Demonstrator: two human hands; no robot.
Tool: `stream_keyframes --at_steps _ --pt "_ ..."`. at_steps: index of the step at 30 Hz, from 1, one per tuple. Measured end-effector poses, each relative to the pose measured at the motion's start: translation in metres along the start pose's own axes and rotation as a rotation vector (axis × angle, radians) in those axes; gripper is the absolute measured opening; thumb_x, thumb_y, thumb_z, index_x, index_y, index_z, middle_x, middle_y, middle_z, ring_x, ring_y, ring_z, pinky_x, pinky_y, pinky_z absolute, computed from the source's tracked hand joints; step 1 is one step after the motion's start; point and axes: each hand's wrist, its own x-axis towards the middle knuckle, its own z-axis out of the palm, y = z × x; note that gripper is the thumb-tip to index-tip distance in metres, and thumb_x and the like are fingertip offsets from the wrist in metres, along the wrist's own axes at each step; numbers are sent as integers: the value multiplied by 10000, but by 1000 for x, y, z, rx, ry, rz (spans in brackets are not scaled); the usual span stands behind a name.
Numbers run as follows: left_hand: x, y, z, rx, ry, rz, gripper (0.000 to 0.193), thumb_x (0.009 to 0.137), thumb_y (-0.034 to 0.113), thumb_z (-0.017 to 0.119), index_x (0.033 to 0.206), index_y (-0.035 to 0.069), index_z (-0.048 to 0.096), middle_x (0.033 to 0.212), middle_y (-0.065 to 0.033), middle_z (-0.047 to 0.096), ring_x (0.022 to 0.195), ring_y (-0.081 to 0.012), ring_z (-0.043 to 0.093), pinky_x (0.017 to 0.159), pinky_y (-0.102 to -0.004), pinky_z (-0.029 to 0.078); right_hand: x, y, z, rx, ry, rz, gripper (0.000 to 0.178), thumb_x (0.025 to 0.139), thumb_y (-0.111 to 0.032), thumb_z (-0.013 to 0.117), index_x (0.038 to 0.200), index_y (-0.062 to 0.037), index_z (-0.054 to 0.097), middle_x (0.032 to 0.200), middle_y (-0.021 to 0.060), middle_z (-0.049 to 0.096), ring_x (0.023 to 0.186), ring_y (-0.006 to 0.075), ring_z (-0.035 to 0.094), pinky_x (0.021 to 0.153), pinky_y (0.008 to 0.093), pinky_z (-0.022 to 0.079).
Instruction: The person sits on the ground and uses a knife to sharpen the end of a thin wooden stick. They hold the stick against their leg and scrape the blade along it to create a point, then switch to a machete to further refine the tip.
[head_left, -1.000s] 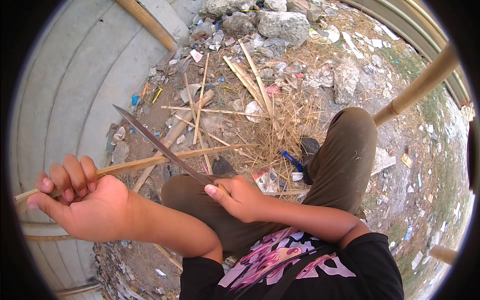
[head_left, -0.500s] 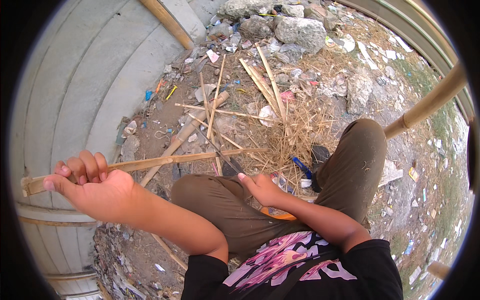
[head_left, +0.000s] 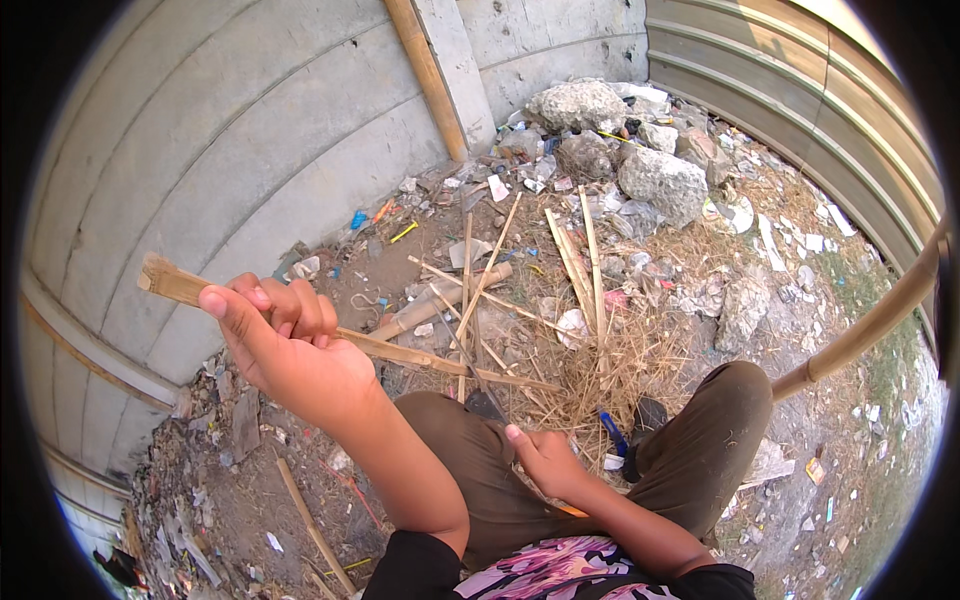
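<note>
My left hand (head_left: 300, 340) is raised on the left, its fingers wrapped round a long split bamboo strip (head_left: 425, 356). The strip's thick end sticks out past the thumb, and its thin end slants down to the right over the straw. By my right knee, my right hand (head_left: 548, 465) is closed round a knife (head_left: 486, 404); its handle is hidden in the fist. The dark, narrow blade points up and away to the left, crossing the bamboo strip near its far end. I cannot tell whether blade and strip touch.
Several bamboo strips (head_left: 592, 275) and a round bamboo pole (head_left: 450, 298) lie ahead on littered ground with shavings (head_left: 625, 365). A blue-handled tool (head_left: 612, 432) lies near my foot. Rocks (head_left: 665, 185) are heaped by the concrete wall (head_left: 270, 130). A bamboo post (head_left: 850, 325) slants at right.
My view has tilted up, showing more wall. My left hand has swung up and to the right with the bamboo strip, which now slopes down toward its far end. Both grips stay closed.
</note>
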Motion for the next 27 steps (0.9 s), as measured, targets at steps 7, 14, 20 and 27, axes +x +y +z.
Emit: stream_keyframes --at_steps 7,14,20,27 --pt "-6 1 7 6 -43 40 471 985 508 586 802 104 428 596 58 245 487 -49 166 433 -247 114 28 97 4 -57 46 181 673 1024 -496 445 638 46 542 540 192 481 524 298 506 582 437 426" --pt "0 1 -3 -14 -54 -6 462 993 503 575 810 99 445 600 58 257 491 -52 178 440 -248 127 3 39 17 -23 51 16 710 1028 -512 426 660 80 562 539 223 500 521 312 519 584 455 430" --pt "23 -8 -21 47 33 18 459 997 494 573 813 93 448 596 52 259 494 -55 182 444 -249 130 21 38 15 -23 54 223 663 972 -499 531 643 73 596 518 206 529 487 312 526 546 448 441" --pt "6 -6 3 101 13 58 446 1003 482 569 817 95 445 600 47 256 495 -60 177 448 -248 137 42 119 10 -256 113 287 338 825 -251 651 651 33 590 534 186 541 494 342 565 568 428 472"
